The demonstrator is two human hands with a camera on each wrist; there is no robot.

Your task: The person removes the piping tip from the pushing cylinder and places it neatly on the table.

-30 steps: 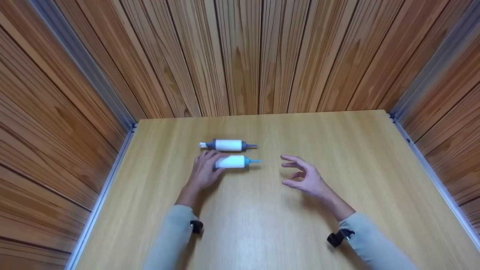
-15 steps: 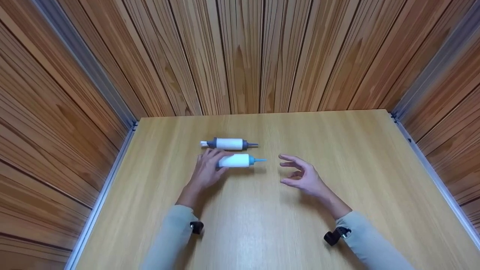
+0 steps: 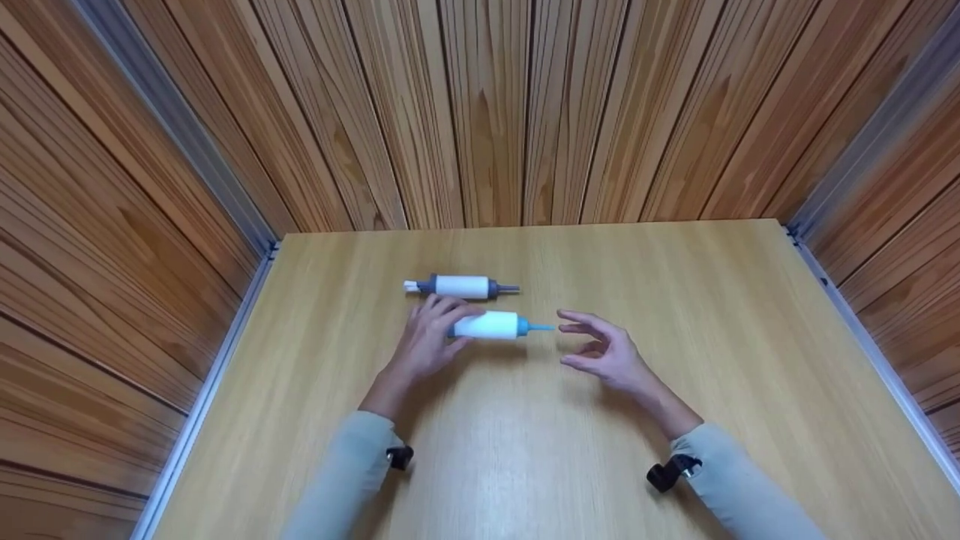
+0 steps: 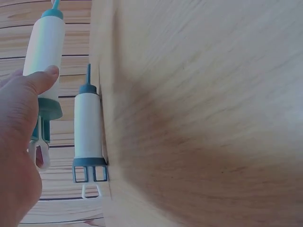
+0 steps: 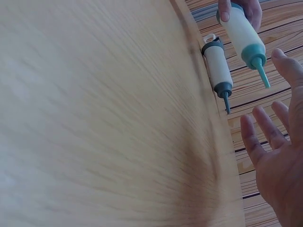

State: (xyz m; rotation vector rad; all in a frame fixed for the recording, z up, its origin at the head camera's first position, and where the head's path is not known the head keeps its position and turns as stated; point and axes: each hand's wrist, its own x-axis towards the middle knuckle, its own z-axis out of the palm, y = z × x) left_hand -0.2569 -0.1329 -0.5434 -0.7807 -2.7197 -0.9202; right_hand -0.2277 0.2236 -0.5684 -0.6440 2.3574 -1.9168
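Observation:
My left hand (image 3: 427, 341) grips a syringe (image 3: 487, 325) by its back end. The syringe has a white barrel, teal end caps and a thin teal nozzle pointing right; in the left wrist view a pale loop handle (image 4: 43, 153) shows behind its rear cap. A shadow falls on the table under it, apart from the barrel. To the right, my right hand (image 3: 611, 356) holds nothing, thumb and fingers spread apart, with its fingertips close to the nozzle tip. The right wrist view also shows the teal nozzle (image 5: 261, 73) between the two hands.
Just beyond the left hand, a second syringe (image 3: 461, 286) with dark grey-blue ends lies on the wooden table (image 3: 637, 277), its nozzle also pointing right. Plank walls (image 3: 487, 112) rise at the back and both sides, with metal rails (image 3: 199, 442) along the table's sides.
The left hand has lifted the teal-ended syringe and carried it right, so its nozzle now reaches near the right fingertips. The right hand has barely moved.

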